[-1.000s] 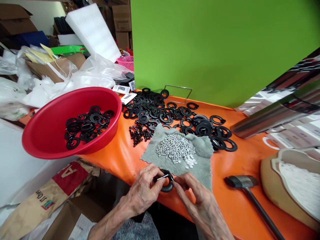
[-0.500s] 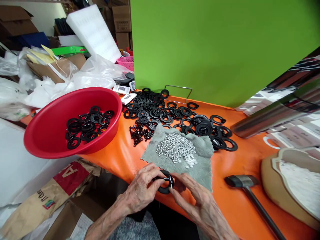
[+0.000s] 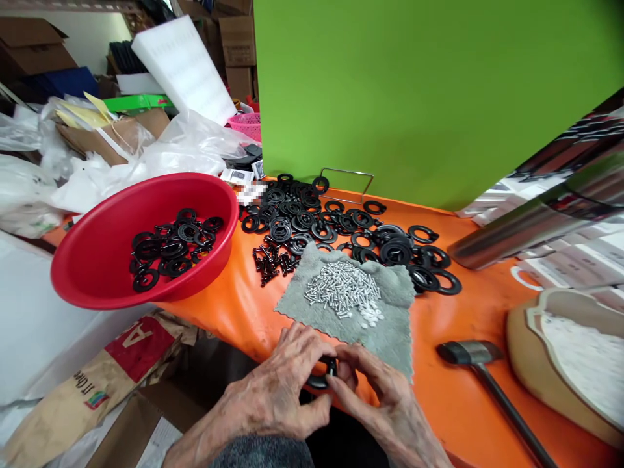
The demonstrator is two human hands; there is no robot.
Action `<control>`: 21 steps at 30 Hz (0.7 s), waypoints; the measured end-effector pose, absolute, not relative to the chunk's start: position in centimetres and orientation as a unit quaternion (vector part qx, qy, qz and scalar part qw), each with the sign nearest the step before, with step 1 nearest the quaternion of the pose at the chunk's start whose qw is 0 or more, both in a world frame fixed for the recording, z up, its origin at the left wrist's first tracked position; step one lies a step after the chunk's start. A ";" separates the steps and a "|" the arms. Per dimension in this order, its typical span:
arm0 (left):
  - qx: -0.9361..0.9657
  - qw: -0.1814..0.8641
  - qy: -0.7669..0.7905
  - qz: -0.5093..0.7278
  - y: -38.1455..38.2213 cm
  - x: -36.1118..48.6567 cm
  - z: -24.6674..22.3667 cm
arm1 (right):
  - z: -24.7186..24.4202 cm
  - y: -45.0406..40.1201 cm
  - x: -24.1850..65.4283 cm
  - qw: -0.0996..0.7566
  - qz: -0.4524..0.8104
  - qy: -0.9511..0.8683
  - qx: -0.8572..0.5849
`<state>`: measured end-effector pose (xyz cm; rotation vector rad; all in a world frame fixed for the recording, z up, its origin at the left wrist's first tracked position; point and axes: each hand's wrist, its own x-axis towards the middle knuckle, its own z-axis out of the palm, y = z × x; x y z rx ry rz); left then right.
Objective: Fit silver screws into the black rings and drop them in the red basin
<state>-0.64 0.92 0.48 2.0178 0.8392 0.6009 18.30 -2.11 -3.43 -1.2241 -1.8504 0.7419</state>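
At the orange table's near edge, both hands hold a black ring low over my lap. My left hand has its fingers bent over the ring's left and far side, its thumb in front. On the right side, my right hand pinches the ring between thumb and fingers, partly hiding it. Just beyond lies a grey cloth bearing a heap of silver pins and small white washers. Small black pins are piled left of the cloth, with many black rings behind.
A red basin containing black rings stands left. On the right lie a black-handled mallet and a tan tub of white material. A metal cylinder leans behind them. A green panel closes off the back.
My left hand has shifted its hold: its thumb came off the ring's middle and sits lower, nearer me. The ring has tilted and is more covered by the fingers.
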 end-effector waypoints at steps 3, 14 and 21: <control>0.777 0.472 0.342 0.238 1.0 -0.7 0.6 | -3.4 -2.4 18.0 0.394 0.316 -0.709 -0.492; 0.761 0.388 0.444 0.272 1.1 0.7 -3.6 | -6.1 -2.0 16.8 0.383 0.299 -0.686 -0.541; 0.770 0.322 0.503 0.226 0.3 1.1 -4.9 | -6.8 -1.5 19.0 0.369 0.252 -0.702 -0.555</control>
